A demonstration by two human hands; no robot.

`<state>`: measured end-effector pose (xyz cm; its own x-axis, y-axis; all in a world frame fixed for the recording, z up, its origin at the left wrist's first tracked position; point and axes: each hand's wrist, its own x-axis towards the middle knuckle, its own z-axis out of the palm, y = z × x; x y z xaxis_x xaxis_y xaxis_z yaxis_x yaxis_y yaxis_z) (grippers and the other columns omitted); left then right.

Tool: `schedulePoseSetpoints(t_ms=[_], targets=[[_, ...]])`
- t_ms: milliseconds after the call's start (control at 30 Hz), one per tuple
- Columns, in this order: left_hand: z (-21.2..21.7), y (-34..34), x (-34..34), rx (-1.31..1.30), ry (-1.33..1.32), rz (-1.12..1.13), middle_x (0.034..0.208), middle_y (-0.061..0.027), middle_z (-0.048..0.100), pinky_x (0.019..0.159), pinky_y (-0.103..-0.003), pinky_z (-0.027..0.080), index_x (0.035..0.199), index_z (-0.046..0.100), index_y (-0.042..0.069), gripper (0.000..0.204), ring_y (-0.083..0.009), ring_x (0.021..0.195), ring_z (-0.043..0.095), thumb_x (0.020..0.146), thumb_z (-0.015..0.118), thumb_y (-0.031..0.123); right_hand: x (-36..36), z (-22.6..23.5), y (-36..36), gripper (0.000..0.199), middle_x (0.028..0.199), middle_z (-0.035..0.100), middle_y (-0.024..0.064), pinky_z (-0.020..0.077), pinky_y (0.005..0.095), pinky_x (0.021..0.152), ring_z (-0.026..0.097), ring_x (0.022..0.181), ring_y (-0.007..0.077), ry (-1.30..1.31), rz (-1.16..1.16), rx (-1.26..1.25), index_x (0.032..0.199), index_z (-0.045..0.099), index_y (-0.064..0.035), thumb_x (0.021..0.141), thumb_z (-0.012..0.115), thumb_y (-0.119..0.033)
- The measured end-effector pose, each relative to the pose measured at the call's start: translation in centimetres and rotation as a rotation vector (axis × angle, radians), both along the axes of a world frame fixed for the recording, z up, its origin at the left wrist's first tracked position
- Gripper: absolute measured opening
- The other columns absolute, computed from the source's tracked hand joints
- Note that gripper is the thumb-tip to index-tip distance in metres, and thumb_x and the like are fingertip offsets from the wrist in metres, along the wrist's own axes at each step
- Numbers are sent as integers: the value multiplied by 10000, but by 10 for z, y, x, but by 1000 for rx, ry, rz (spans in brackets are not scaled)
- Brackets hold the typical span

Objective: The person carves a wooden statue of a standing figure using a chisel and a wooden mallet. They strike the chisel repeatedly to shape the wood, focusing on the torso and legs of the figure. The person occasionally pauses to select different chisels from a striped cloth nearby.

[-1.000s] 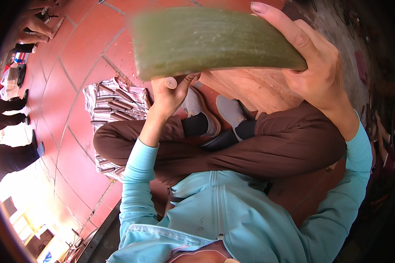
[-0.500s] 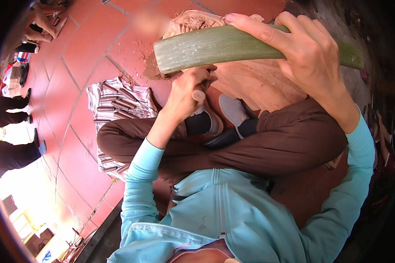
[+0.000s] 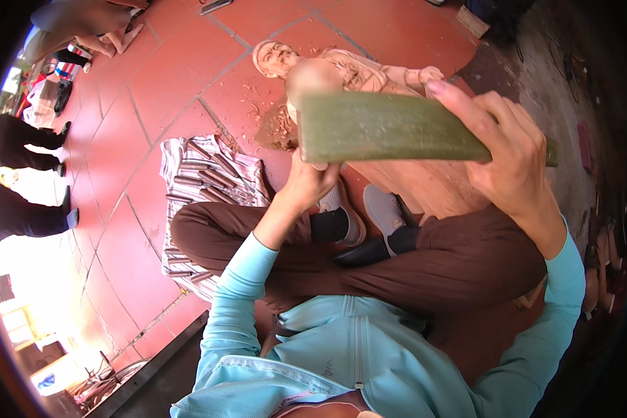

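Observation:
My right hand [image 3: 514,150] is closed around a flat green mallet [image 3: 390,129], held level across the view. Just under its left end is my left hand [image 3: 305,184], fingers wrapped round a wooden-handled carving chisel [image 3: 319,166]. Only the butt of that handle shows; the mallet hides the rest, so contact with it I cannot tell. Beyond both hands lies a carved wooden figure [image 3: 362,71] with a bearded head, a robe and an outstretched hand. A rounded part next to the head is blurred. The figure's smooth lower wood [image 3: 425,184] reaches toward my shoes.
Left of my crossed legs, a striped cloth [image 3: 252,169] bears several wooden-handled chisels [image 3: 209,175]. Wood shavings [image 3: 275,125] litter the red tile floor [image 3: 188,76]. Other people's legs [image 3: 28,139] show at the far left. A dark edge [image 3: 167,362] runs along the lower left.
My view has shifted, bringing the figure's head into sight. The mallet has come down and tilted to level, now covering the top of my left hand and most of the chisel handle.

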<state>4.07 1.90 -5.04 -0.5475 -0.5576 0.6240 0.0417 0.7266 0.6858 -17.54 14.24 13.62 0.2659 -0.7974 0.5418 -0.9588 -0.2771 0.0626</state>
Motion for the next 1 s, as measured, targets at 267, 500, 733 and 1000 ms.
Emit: schedulePoseSetpoints(t_ms=[267,500,733,1000], targets=[[11,-2,-6,170,-30,-250,1267,-176,587,968,-370,482,987,575,1,188,-314,1270,521,853,650,111,16,7,-6,531,749,463,6,371,301,545,456,608,183,351,70,-68,1231,611,-415,747,717,-225],[-2,4,-11,381,-79,-238,1286,-173,544,947,-404,473,1158,497,2,384,-309,1158,572,853,693,128,21,12,-1,538,757,479,14,357,313,555,463,628,196,335,5,-53,1226,628,-397,725,736,-235],[3,11,-17,349,214,-223,1103,-170,568,889,-381,468,995,625,7,295,-304,1019,574,758,755,126,12,8,4,627,740,464,13,360,330,557,459,612,208,101,67,3,1288,595,-332,693,770,-234],[-5,25,-15,-56,-121,68,933,-186,597,757,-406,475,997,582,-13,133,-345,832,585,865,600,-28,-1,7,10,689,758,526,34,418,359,592,528,649,226,16,12,-20,1288,599,-247,654,759,-30]])
